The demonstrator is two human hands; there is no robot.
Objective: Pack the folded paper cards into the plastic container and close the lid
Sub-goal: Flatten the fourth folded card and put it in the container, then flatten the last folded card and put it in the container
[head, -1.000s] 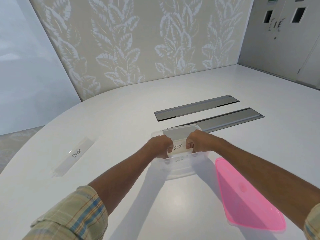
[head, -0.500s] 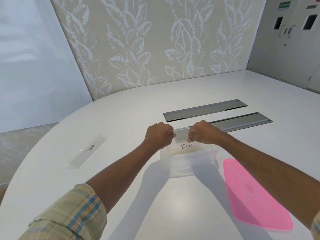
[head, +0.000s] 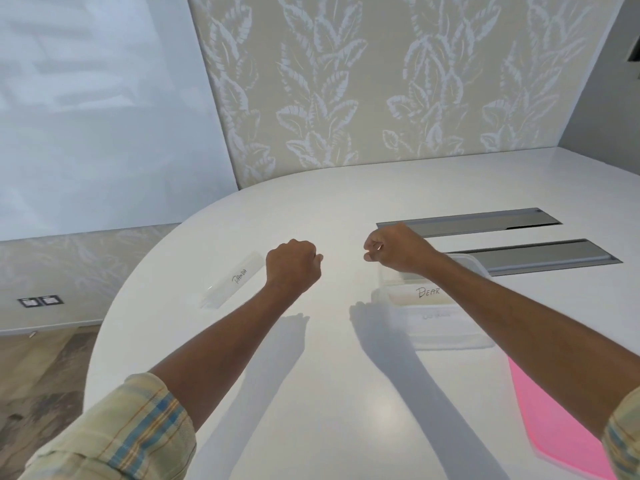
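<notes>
A clear plastic container (head: 446, 337) stands on the white table, partly behind my right forearm. Inside it lies a folded paper card marked "BEAR" (head: 424, 293). A second folded card, marked "PANDA" (head: 235, 280), lies on the table to the left. My left hand (head: 294, 266) hovers just right of that card, fingers curled shut and holding nothing. My right hand (head: 389, 249) is above the container's far left corner, fingers curled with nothing in them. The pink lid (head: 561, 431) lies flat on the table at the lower right, partly under my right arm.
Two grey metal cable hatches (head: 467, 221) (head: 540, 254) are set into the white table (head: 329, 393) behind the container. The table's curved edge runs along the left. A leaf-patterned wall stands beyond the table.
Both hands let go of the BEAR card, which now lies in the container, and lifted away to the left. The left hand has come close to the PANDA card.
</notes>
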